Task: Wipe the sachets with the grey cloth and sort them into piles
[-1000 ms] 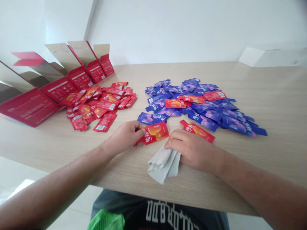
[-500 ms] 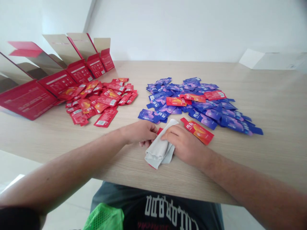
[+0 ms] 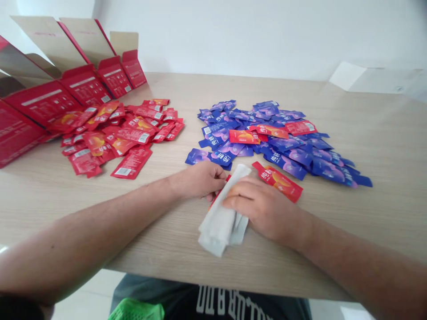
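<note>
My right hand [image 3: 258, 205] presses a folded white cloth [image 3: 218, 224] onto a red sachet [image 3: 214, 201] lying on the table; its fingers are closed on the cloth. Most of that sachet is hidden, with only a red strip showing along the cloth's left side. My left hand [image 3: 204, 181] pinches the sachet near its far end, fingers closed and partly out of sight. Just beyond my right hand lies another red sachet [image 3: 282, 181] with an orange fruit print. A pile of blue-purple sachets [image 3: 220, 132] spreads behind both hands.
Several red sachets lie on top of the blue pile, one of them a flat red sachet [image 3: 240, 136]. At left is a heap of red sachets [image 3: 131, 133] beside a row of open red boxes [image 3: 85, 84]. A white carton [image 3: 373, 80] stands far right against the wall.
The cloth has slid toward me along the sachet, baring a strip of red beside my left hand. My right hand has moved slightly nearer with it. The camera view has shifted.
</note>
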`<state>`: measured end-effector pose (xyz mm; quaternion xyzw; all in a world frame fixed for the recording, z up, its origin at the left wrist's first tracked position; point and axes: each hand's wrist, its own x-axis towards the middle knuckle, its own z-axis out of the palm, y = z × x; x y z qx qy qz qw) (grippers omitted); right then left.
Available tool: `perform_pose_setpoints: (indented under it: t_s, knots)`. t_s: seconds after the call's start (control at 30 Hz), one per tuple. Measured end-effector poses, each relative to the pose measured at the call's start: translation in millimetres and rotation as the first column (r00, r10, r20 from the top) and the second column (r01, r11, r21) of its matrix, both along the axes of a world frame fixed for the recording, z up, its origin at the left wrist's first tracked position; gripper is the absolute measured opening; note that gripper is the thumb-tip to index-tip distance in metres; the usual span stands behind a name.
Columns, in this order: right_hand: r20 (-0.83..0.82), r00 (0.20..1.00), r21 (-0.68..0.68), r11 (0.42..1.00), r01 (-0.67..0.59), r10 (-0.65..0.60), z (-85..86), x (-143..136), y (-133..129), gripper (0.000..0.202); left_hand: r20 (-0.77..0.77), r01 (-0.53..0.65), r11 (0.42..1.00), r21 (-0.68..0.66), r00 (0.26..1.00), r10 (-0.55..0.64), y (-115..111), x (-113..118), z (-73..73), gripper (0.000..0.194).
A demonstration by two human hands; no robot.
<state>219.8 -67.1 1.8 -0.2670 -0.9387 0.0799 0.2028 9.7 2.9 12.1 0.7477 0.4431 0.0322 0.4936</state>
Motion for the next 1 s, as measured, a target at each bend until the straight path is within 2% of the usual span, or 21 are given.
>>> perform_pose_setpoints:
  t_s: [0.07, 0.1, 0.2, 0.27, 0.4, 0.57, 0.7, 0.87, 1.0]
  knots:
    - [0.025, 0.996, -0.020, 0.996, -0.086, 0.087, 2.5, -2.5, -2.7, 0.022, 0.020, 0.006, 1.000, -0.001, 1.000, -0.006, -0.5, -2.8, -2.1, 0.021]
    - [0.023, 0.996, -0.029, 0.996, -0.082, 0.083, 2.8, -2.1, -2.0, 0.023, 0.029, 0.011, 1.000, -0.008, 1.000, -0.011, -0.3, -4.0, -3.1, 0.020]
    - [-0.020, 0.998, -0.036, 0.998, 0.050, -0.051, 0.6, 2.4, 4.6, 0.022, 0.054, 0.025, 0.998, -0.050, 0.998, -0.022, 1.3, -6.3, -5.4, 0.019]
    - [-0.022, 0.996, -0.030, 0.996, 0.090, -0.090, -0.7, 4.1, 7.4, 0.021, 0.058, 0.033, 0.998, -0.061, 0.998, -0.030, 2.2, -6.9, -5.9, 0.020]
    - [0.032, 0.999, -0.040, 0.999, -0.031, 0.032, -0.3, 2.3, 5.7, 0.024, 0.041, 0.032, 0.999, -0.030, 0.999, -0.031, 1.9, -6.4, -5.9, 0.020]
    - [-0.048, 0.997, -0.022, 0.998, 0.064, -0.065, -0.7, 3.5, 6.8, 0.023, 0.035, -0.001, 1.000, -0.020, 0.999, 0.002, -0.1, -5.5, -5.3, 0.021]
    - [-0.012, 1.000, -0.015, 1.000, -0.022, 0.022, -2.3, 3.6, 8.1, 0.024, 0.032, 0.021, 1.000, -0.007, 0.999, -0.021, -0.3, -6.0, -4.6, 0.022]
    - [-0.059, 0.996, 0.015, 0.997, 0.072, -0.071, -4.2, 2.1, 9.3, 0.023, 0.036, 0.006, 1.000, -0.012, 0.999, -0.005, 0.5, -6.2, -4.3, 0.022]
    - [0.001, 1.000, -0.014, 1.000, -0.014, 0.014, -3.0, -0.3, 6.3, 0.026, 0.066, 0.014, 1.000, -0.009, 0.998, -0.014, -0.2, -6.4, -4.8, 0.019]
